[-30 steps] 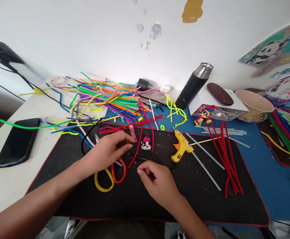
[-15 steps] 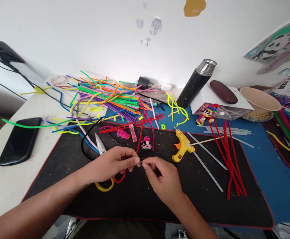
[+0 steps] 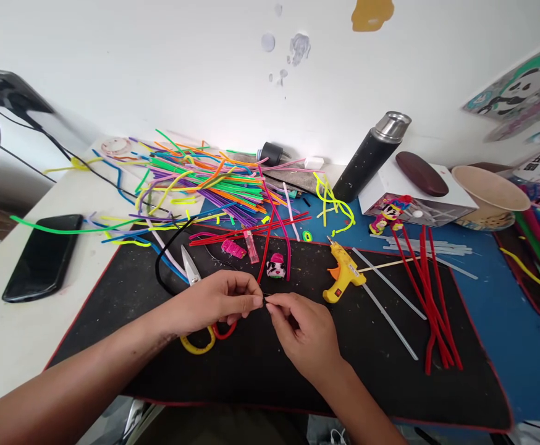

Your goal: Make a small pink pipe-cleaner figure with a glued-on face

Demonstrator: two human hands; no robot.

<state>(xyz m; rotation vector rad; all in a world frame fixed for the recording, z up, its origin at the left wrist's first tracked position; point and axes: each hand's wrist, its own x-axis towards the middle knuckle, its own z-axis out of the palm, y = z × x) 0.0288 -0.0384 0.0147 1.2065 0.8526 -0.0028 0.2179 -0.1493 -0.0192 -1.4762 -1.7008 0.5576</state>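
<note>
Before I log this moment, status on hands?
Left hand, right hand: both pinching, close together. Small dark piece between. Scissors partly under left hand.

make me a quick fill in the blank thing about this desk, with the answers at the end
1. The left hand is over part of the scissors, whose handle loops are yellow and ____.
2. The glue gun, lying to the right of the right hand, is mostly ____.
3. The dark brown case rests on ____ of the box.
4. From the wearer's view, the phone lies to the ____ of the black mat.

Missing words: red; yellow; top; left
</note>
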